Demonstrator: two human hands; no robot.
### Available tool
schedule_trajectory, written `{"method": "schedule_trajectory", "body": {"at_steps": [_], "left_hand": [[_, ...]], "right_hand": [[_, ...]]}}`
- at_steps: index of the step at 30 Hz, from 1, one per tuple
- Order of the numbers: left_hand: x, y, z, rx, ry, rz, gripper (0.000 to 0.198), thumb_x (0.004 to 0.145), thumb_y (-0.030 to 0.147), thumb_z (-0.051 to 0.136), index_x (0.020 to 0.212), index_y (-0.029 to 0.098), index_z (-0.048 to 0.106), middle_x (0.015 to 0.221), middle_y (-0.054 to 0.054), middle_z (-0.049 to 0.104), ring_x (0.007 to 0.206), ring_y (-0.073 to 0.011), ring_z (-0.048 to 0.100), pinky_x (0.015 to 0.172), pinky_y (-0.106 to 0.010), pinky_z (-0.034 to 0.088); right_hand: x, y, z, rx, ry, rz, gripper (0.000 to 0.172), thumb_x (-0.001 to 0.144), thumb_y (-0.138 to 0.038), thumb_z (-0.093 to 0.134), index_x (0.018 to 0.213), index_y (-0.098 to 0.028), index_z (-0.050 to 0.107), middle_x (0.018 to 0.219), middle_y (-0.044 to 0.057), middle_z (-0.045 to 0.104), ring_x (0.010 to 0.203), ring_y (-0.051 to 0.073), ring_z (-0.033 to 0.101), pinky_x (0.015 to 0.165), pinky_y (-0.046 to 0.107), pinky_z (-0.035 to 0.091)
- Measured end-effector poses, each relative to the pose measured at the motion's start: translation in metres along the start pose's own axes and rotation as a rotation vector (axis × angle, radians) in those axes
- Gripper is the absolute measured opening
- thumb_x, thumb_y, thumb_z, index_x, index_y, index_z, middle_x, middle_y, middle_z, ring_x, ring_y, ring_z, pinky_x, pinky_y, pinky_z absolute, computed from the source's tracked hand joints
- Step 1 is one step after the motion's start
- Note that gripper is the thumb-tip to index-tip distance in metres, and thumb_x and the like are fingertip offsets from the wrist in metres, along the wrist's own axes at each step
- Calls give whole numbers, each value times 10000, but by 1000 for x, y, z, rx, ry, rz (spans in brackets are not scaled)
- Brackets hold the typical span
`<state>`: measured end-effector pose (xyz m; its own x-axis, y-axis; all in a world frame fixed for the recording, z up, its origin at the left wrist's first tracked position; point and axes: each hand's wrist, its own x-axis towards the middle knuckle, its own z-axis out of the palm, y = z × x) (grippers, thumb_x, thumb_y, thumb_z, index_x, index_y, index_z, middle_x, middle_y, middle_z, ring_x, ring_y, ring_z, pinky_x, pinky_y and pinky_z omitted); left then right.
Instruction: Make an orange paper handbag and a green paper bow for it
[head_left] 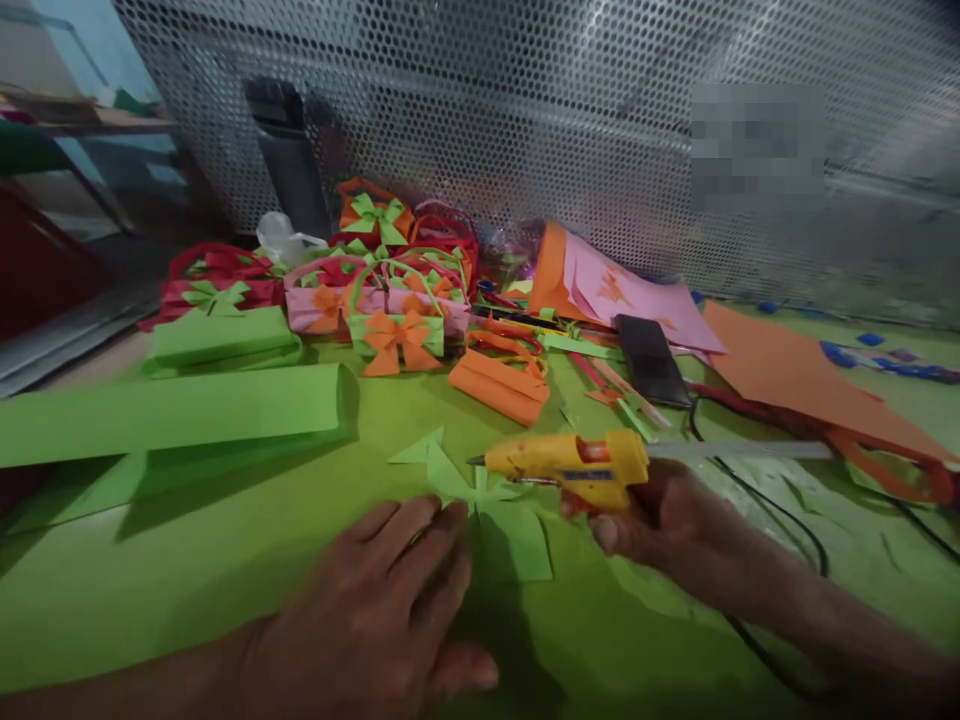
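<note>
My right hand [645, 515] is wrapped round the handle of a yellow hot glue gun [570, 465]. Its dark nozzle points left, and a clear glue stick [742, 450] sticks out of its back. Below the nozzle lies a cut green paper bow piece [517, 540] on the green tabletop. My left hand [390, 590] rests palm down with fingers stretched out at the left edge of this paper; whether the fingertips press on it is hard to tell. A small orange paper bag [499, 385] lies just beyond the gun.
Folded green paper [172, 415] spreads across the left. Several finished paper bags with bows [397, 340] stand behind, near a dark bottle [289, 160] and a perforated metal panel [487, 110]. A dark phone [651, 360], orange sheet [810, 365] and black cord [780, 515] lie right.
</note>
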<state>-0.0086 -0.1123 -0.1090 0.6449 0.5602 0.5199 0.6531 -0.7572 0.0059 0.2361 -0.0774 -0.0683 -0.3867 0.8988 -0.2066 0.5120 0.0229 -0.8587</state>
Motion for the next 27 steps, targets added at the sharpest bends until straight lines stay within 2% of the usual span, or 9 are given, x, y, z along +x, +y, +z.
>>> {"method": "schedule_trajectory", "body": {"at_steps": [6,11,15,21,27], "left_hand": [[-3,-3,3,44,-58,-24,548,884,512,275,823,151,683,937,-96,684,929,-246,527,796,-369,390],[-3,-5,3,20,-64,0,528,886,506,285,859,153,676,960,-93,673,922,-244,523,789,-372,373],[-2,-3,3,-10,-105,-56,509,862,537,323,844,173,679,947,-78,669,901,-229,525,761,-361,383],[0,-3,1,-25,-179,-39,437,785,565,470,811,176,670,893,-69,663,804,-221,533,662,-348,401],[1,-4,1,-34,-230,-47,430,797,549,465,825,169,663,920,-80,642,839,-225,520,682,-352,405]], "right_hand": [[-11,3,-2,-172,-56,57,340,817,-363,534,1129,-232,564,826,7,646,731,176,605,608,236,496],[-26,11,-7,-389,-32,113,193,813,-377,525,868,-241,650,699,-6,644,623,168,603,553,237,502],[-31,12,-9,-502,31,145,166,802,-387,530,837,-272,644,755,-9,659,703,192,619,621,265,520],[-24,0,-4,-531,-42,98,219,811,-408,500,726,-254,632,755,-5,655,678,181,615,616,257,511],[-19,-8,1,-587,-80,133,323,848,-482,412,864,-224,605,712,13,602,628,169,569,548,257,481]]}}
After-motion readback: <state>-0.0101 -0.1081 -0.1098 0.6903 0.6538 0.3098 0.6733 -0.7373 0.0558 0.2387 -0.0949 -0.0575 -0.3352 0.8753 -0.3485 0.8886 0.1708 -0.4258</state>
